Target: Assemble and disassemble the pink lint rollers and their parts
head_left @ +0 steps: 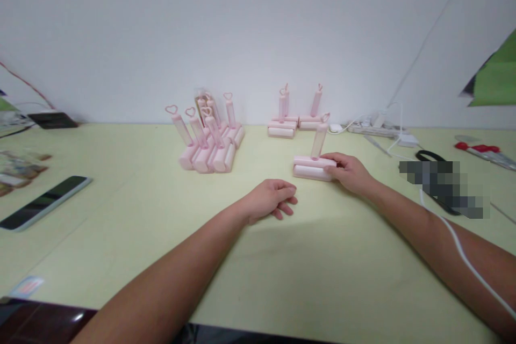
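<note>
My right hand (349,171) grips the right end of a lint roller (312,166), thumb in front and fingers behind. The lint roller has a pink cover, a white roll, and a clear pink handle standing up with a heart-shaped loop. My left hand (274,198) rests just left of it and nearer to me, empty, with its fingers loosely bent and apart. To the left stands a cluster of several similar lint rollers (207,160), handles up. Behind, near the wall, are a lint roller (281,130) with another partly hidden behind it, and one more lint roller (309,122).
A phone (44,201) lies at the left, near plastic-wrapped items (22,169). At the right are a power strip (373,128), white cables, a black strap (433,156) beside a blurred patch, and red-ended tools (479,149). A white cable crosses my right forearm.
</note>
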`<state>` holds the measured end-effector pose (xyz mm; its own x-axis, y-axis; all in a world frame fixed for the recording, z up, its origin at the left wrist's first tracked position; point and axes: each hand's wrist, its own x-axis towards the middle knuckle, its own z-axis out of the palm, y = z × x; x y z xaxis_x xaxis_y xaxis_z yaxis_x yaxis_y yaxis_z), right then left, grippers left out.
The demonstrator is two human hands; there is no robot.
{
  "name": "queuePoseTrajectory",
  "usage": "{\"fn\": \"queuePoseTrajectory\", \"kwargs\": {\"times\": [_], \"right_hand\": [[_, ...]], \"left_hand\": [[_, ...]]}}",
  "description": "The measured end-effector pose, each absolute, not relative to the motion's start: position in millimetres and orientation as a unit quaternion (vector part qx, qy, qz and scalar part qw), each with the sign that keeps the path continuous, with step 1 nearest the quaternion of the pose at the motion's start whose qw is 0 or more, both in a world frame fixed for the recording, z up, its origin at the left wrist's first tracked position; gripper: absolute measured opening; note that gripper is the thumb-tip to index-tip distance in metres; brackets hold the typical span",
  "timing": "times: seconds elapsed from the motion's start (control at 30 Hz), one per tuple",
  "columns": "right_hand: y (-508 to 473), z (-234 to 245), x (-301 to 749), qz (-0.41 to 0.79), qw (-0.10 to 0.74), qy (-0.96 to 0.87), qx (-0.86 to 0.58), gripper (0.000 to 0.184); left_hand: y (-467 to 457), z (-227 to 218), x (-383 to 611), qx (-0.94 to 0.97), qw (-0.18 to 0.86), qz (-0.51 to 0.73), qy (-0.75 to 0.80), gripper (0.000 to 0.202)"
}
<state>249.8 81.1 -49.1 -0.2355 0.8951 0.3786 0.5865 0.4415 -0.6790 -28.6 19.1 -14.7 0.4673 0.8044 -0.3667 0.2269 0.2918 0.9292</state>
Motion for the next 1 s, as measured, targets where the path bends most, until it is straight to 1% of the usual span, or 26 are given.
{"fn": "queuePoseTrajectory", "kwargs": {"times": [0.1,0.2,0.27,0.33,0.4,0.5,0.57,0.63,0.73,0.87,1.0], "right_hand": [[80.2,-44.7,249.3,0.091,0.387,-0.791,-0.464,0.033],[70.5,-33.4,242.1,-0.042,0.397,-0.796,-0.455,0.026],[56.9,-23.9,230.3,-0.087,0.382,-0.808,-0.441,0.021],[39.7,-16.5,213.4,-0.084,0.340,-0.840,-0.414,0.022],[23.3,-14.2,195.2,-0.095,0.272,-0.863,-0.416,0.032],[8.3,-20.4,175.8,-0.112,0.181,-0.853,-0.477,0.055],[6.7,-27.7,171.1,-0.106,0.131,-0.839,-0.518,0.062],[11.0,-34.5,171.6,-0.096,0.097,-0.829,-0.543,0.065],[24.8,-41.3,175.4,-0.090,0.079,-0.819,-0.561,0.068],[53.7,-45.9,178.0,-0.086,0.080,-0.806,-0.580,0.075],[92.5,-50.1,179.5,-0.068,0.083,-0.786,-0.609,0.085]], "left_hand": [[19.3,-16.0,-29.1,0.557,0.651,0.221,0.466,0.033],[19.6,-17.2,-29.7,0.564,0.649,0.219,0.461,0.035],[19.8,-17.8,-30.0,0.566,0.649,0.217,0.459,0.037],[19.7,-18.2,-30.1,0.570,0.648,0.218,0.456,0.040],[19.3,-18.0,-30.0,0.578,0.642,0.218,0.454,0.040],[18.0,-17.4,-29.4,0.590,0.633,0.219,0.450,0.038],[17.0,-16.7,-28.7,0.596,0.630,0.221,0.447,0.037],[16.5,-15.9,-28.1,0.601,0.628,0.219,0.444,0.034],[16.5,-15.4,-27.6,0.602,0.626,0.216,0.446,0.033],[17.7,-17.7,-28.4,0.592,0.627,0.224,0.454,0.040],[18.5,-19.7,-29.4,0.586,0.630,0.219,0.460,0.040]]}}
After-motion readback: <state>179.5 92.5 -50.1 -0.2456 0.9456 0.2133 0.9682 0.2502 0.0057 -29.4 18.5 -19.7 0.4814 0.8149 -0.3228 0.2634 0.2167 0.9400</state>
